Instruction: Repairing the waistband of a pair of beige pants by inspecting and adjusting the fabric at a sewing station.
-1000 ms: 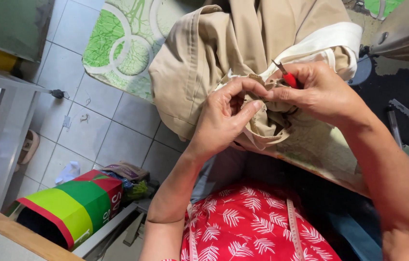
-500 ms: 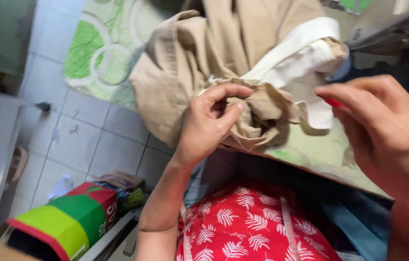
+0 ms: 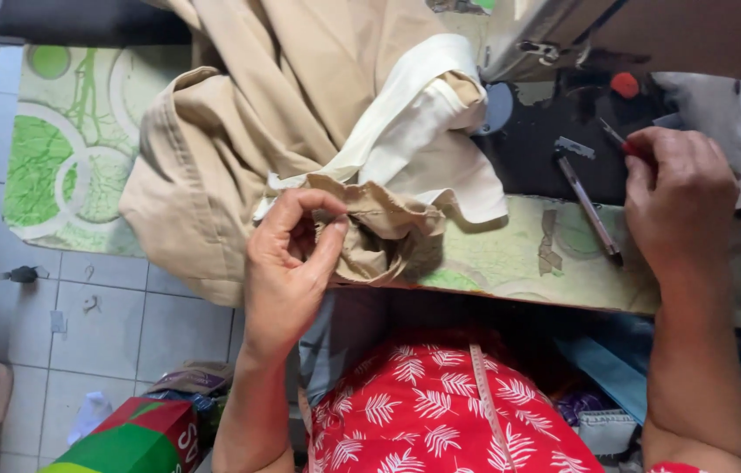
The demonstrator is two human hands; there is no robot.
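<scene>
My left hand pinches a bunched fold of beige fabric with a cream lining piece at the table's front edge. Over at the right, my right hand rests on the table by the sewing machine, its fingers closed around a small red-handled tool whose metal tip pokes out. A thin dark stick-like tool lies on the table just left of that hand.
The green-patterned table top carries the black machine bed. The fabric hangs over the table's left side above a tiled floor. A red and green box stands on the floor at lower left.
My right hand left the fabric and moved right to the machine bed with the red-handled tool. The left hand kept its pinch on the bunched fabric.
</scene>
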